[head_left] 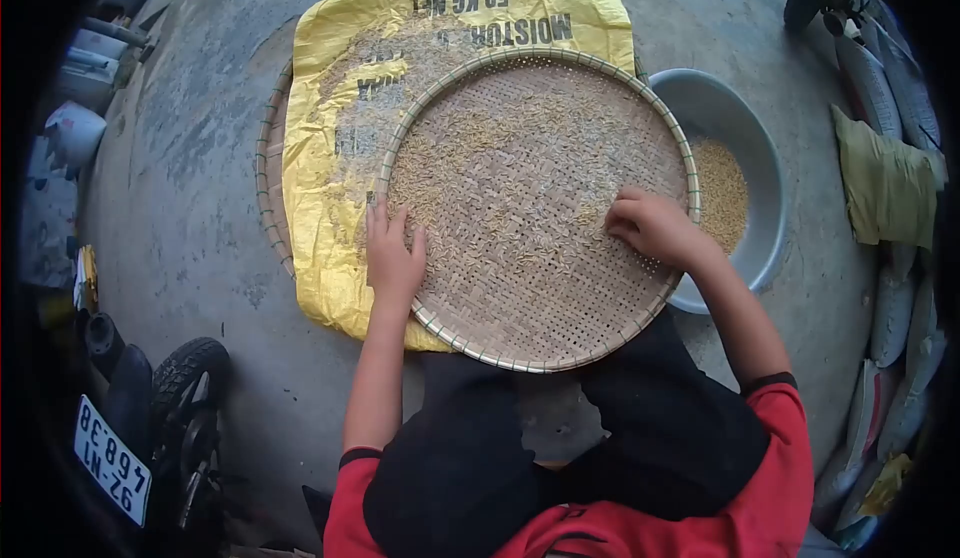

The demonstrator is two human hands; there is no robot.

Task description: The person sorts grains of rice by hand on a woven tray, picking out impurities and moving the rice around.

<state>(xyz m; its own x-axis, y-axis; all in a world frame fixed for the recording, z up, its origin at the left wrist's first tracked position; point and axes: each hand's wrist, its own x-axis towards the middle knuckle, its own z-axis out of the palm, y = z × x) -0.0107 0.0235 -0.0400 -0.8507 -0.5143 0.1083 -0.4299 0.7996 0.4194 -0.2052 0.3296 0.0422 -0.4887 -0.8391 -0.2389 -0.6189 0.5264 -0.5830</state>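
Observation:
A round woven bamboo tray rests above my knees, with husked-looking grain scattered thinly over its weave. At the tray's left rim lies my left hand, its fingers stretched out and apart, touching the edge and the grain beside it. Over the right part of the tray, my right hand has its fingers curled and pressed together close to the grain. Whatever is between those fingertips is hidden. Under the tray's left side spreads a yellow plastic sack with printed letters and loose pale bits on it.
A metal basin holding golden grain stands at the right, partly beneath the tray. Another woven tray shows under the sack. A motorbike wheel is at lower left. Full sacks line the right side of the concrete floor.

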